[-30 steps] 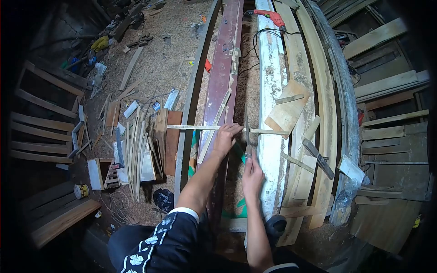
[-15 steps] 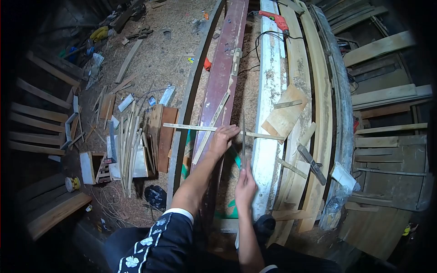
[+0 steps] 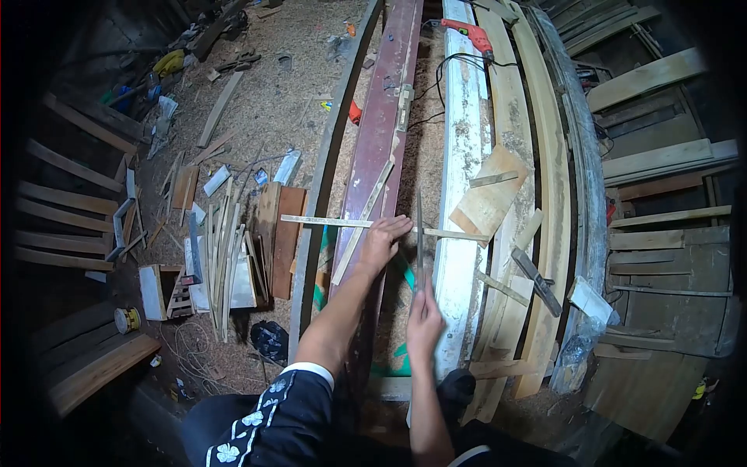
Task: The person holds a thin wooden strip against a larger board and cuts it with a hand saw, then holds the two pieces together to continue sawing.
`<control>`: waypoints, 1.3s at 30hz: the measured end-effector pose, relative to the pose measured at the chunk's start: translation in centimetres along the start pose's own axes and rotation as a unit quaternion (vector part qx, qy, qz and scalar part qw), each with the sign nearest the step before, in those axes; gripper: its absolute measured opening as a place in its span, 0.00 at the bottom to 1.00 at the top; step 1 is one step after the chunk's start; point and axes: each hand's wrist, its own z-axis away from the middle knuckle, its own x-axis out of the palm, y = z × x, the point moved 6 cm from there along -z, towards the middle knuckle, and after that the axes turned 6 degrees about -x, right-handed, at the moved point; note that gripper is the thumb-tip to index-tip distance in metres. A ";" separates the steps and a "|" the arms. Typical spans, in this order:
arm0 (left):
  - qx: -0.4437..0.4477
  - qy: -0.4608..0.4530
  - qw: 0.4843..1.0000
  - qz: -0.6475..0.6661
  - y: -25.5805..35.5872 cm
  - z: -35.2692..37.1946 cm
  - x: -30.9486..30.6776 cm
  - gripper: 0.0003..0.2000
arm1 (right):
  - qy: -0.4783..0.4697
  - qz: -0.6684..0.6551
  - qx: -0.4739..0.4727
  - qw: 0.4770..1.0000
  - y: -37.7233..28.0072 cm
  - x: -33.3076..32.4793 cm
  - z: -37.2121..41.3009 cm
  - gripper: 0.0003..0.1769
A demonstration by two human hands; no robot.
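A narrow wooden strip lies crosswise over the maroon beam and the white-painted beam. My left hand is closed on its middle, over the gap beside the maroon beam. Just right of those fingers, a thin saw, seen edge-on, crosses the strip. My right hand is wrapped round the saw's near end; its handle is hidden in the fingers. Another wooden strip slants under the crosswise one on the maroon beam.
A red drill with a black cord lies on the far beams. Right of me are a thin board and a dark hand plane. Bundled strips stand left. Shavings cover the floor.
My right hand and the saw have shifted slightly towards me and to the right. My left hand stays on the strip. The whole view has moved a little.
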 end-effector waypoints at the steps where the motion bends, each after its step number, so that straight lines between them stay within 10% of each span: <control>1: 0.000 -0.002 1.000 -0.002 0.2 0.2 0.0 0.31 | 0.009 0.014 -0.016 1.000 0.1 -0.2 1.2 0.24; 39: -0.001 0.028 1.000 -0.011 0.3 -0.5 -0.4 0.28 | 0.001 -0.031 0.024 0.999 2.3 -0.3 3.5 0.25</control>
